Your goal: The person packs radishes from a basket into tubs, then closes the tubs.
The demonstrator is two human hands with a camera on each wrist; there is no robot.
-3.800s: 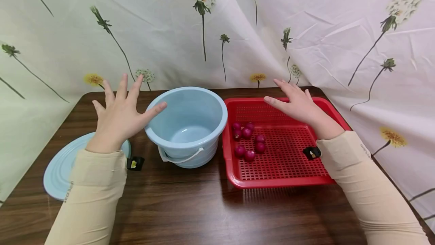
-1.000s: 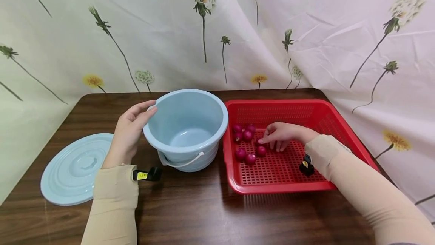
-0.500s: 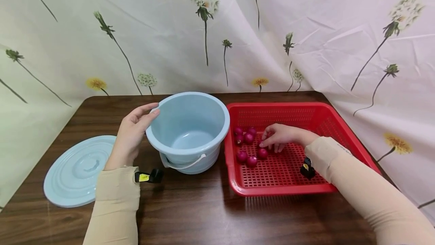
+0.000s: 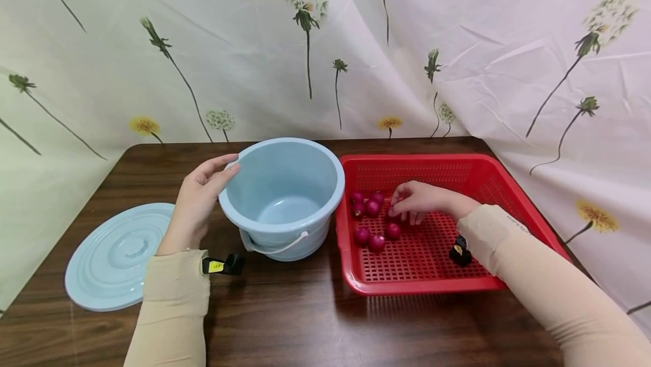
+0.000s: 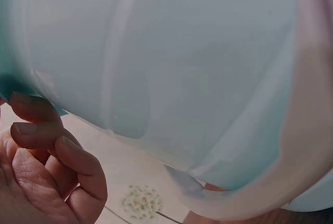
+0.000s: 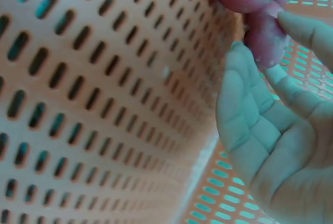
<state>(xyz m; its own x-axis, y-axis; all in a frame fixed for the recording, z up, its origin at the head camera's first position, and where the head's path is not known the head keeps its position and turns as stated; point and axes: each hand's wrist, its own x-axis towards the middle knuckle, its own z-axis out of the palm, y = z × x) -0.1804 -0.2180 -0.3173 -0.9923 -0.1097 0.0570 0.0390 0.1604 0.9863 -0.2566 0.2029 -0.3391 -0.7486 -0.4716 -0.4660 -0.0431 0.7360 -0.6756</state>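
In the head view my left hand (image 4: 197, 197) holds the rim of a light blue bucket (image 4: 285, 225) at its left side. The left wrist view shows my curled fingers (image 5: 78, 167) beside the bucket wall. Inside the red basket (image 4: 422, 286), my right hand (image 4: 424, 200) pinches a small purple-red radish (image 6: 266, 39) between thumb and fingertips, clearest in the right wrist view. Another radish (image 4: 393, 231) lies just in front of that hand. Several more radishes (image 4: 373, 208) are grouped at the basket's left end. The held radish is mostly hidden in the head view.
A round light blue lid (image 4: 119, 259) lies flat on the dark wooden table (image 4: 285, 316), left of the bucket and partly behind the left forearm. The bucket's white handle (image 4: 282, 247) hangs down at its front. A flowered cloth (image 4: 254, 44) hangs behind the table.
From spread and raised, my left hand has come to the bucket rim and my right hand down into the basket. Over the last half second, the right hand has risen slightly with a radish.
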